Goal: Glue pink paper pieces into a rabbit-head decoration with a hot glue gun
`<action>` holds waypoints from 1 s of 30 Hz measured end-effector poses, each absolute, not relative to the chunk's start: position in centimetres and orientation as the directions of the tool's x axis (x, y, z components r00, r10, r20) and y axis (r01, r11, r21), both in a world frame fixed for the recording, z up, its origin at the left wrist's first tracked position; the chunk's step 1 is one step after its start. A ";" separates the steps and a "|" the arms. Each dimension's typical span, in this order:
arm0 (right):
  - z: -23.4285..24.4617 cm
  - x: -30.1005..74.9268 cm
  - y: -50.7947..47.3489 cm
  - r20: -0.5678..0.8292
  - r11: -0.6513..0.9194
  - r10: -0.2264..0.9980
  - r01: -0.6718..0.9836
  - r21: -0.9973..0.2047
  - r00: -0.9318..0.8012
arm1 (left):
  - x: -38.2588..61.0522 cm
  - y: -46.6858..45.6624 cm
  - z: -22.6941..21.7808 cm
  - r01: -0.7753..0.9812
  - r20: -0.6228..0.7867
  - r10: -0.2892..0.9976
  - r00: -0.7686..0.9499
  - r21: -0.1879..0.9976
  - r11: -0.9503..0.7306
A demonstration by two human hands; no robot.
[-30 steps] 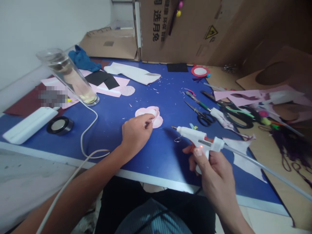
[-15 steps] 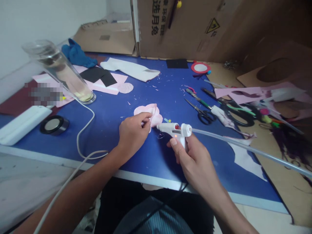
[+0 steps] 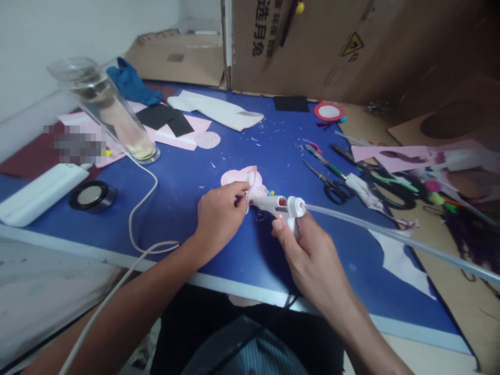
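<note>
hands, two: left hand (image 3: 219,216) pinching one pink flower (image 3: 244,180); right hand (image 3: 312,255) gripping one glue gun (image 3: 280,206)

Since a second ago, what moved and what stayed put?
The right hand carried the glue gun leftward until its nozzle reached the pink flower piece, keeping its grip throughout. The left hand went on pinching that piece. The scissors and the glass stayed put.
</note>
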State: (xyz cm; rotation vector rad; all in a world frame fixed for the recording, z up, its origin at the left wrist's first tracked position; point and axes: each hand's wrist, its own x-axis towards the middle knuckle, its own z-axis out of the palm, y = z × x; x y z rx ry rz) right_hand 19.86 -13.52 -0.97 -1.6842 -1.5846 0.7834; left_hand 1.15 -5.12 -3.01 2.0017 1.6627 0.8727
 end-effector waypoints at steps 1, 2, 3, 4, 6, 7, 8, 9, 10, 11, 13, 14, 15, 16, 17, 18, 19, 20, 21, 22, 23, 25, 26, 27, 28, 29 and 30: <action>-0.9 19.8 -13.5 0.025 -0.024 0.997 0.586 -0.810 0.074 | 1.2 -5.1 -3.0 0.727 0.210 0.973 0.099 0.652 -0.215; -0.9 19.8 -13.5 0.024 -0.025 0.997 0.589 -0.808 0.075 | 1.2 -5.2 -3.0 0.728 0.209 0.973 0.098 0.652 -0.213; -0.8 19.7 -13.5 0.021 -0.026 0.997 0.592 -0.805 0.073 | 1.2 -5.2 -2.9 0.729 0.209 0.973 0.095 0.651 -0.211; -0.8 19.7 -13.5 0.020 -0.026 0.997 0.598 -0.801 0.071 | 1.2 -5.2 -2.9 0.730 0.210 0.973 0.093 0.650 -0.211; -0.8 19.6 -13.5 0.025 -0.024 0.997 0.617 -0.787 0.071 | 1.2 -5.2 -2.9 0.732 0.212 0.973 0.096 0.647 -0.213; -0.8 19.6 -13.5 0.029 -0.023 0.997 0.626 -0.779 0.072 | 1.2 -5.2 -2.9 0.733 0.212 0.972 0.098 0.646 -0.215; -0.8 19.6 -13.5 0.032 -0.020 0.997 0.633 -0.774 0.071 | 1.2 -5.2 -2.9 0.734 0.211 0.972 0.100 0.644 -0.215; -0.8 19.6 -13.5 0.037 -0.016 0.997 0.637 -0.771 0.070 | 1.2 -5.2 -2.9 0.736 0.209 0.973 0.101 0.642 -0.215; -0.8 19.6 -13.5 0.043 -0.011 0.997 0.639 -0.769 0.069 | 1.2 -5.2 -2.9 0.738 0.207 0.973 0.102 0.640 -0.213; -0.8 19.6 -13.5 0.044 -0.009 0.997 0.640 -0.769 0.067 | 1.2 -5.2 -2.9 0.741 0.204 0.974 0.100 0.638 -0.209; -0.8 19.7 -13.5 0.038 -0.015 0.997 0.643 -0.766 0.069 | 1.3 -5.3 -2.8 0.746 0.198 0.976 0.093 0.635 -0.200; -0.8 19.7 -13.6 0.030 -0.022 0.997 0.644 -0.764 0.070 | 1.3 -5.3 -2.8 0.745 0.196 0.976 0.090 0.637 -0.197; -0.8 19.7 -13.6 0.023 -0.028 0.997 0.645 -0.763 0.071 | 1.3 -5.3 -2.8 0.744 0.195 0.977 0.088 0.639 -0.195; -0.7 19.8 -13.6 0.017 -0.032 0.997 0.645 -0.764 0.070 | 1.3 -5.3 -2.7 0.743 0.196 0.977 0.085 0.641 -0.193; -0.7 19.8 -13.7 0.013 -0.035 0.998 0.644 -0.764 0.069 | 1.3 -5.3 -2.7 0.742 0.196 0.977 0.084 0.642 -0.193; -0.7 19.8 -13.7 0.013 -0.037 0.997 0.643 -0.765 0.072 | 1.3 -5.3 -2.7 0.741 0.198 0.977 0.083 0.642 -0.194; -0.7 19.8 -13.7 0.013 -0.038 0.997 0.642 -0.766 0.074 | 1.3 -5.4 -2.7 0.742 0.200 0.976 0.082 0.642 -0.194; -0.7 19.9 -13.7 0.015 -0.038 0.997 0.641 -0.767 0.077 | 1.3 -5.4 -2.7 0.742 0.201 0.976 0.082 0.641 -0.195; -0.8 19.9 -13.7 0.018 -0.037 0.997 0.640 -0.767 0.079 | 1.3 -5.4 -2.7 0.744 0.203 0.976 0.082 0.639 -0.195; -0.8 19.9 -13.7 0.023 -0.034 0.996 0.639 -0.769 0.081 | 1.3 -5.4 -2.7 0.746 0.204 0.975 0.083 0.636 -0.197; -0.8 19.9 -13.7 0.029 -0.031 0.996 0.639 -0.769 0.083 | 1.3 -5.4 -2.7 0.750 0.204 0.975 0.084 0.632 -0.197; -0.8 20.0 -13.8 0.037 -0.027 0.996 0.640 -0.768 0.086 | 1.3 -5.4 -2.7 0.760 0.205 0.975 0.086 0.620 -0.197; -0.8 20.1 -13.8 0.038 -0.027 0.995 0.640 -0.768 0.088 | 1.3 -5.3 -2.8 0.764 0.206 0.975 0.086 0.615 -0.197; -0.8 20.1 -13.9 0.039 -0.027 0.995 0.638 -0.769 0.089 | 1.3 -5.3 -2.8 0.766 0.208 0.974 0.087 0.611 -0.199; -0.8 20.1 -13.9 0.040 -0.026 0.995 0.637 -0.771 0.090 | 1.3 -5.3 -2.8 0.768 0.212 0.973 0.087 0.607 -0.201; -0.8 20.2 -13.9 0.043 -0.024 0.995 0.634 -0.773 0.090 | 1.3 -5.3 -2.8 0.770 0.216 0.972 0.088 0.605 -0.204; -0.8 20.2 -14.0 0.043 -0.023 0.995 0.631 -0.775 0.089 | 1.4 -5.3 -2.8 0.770 0.220 0.972 0.088 0.603 -0.206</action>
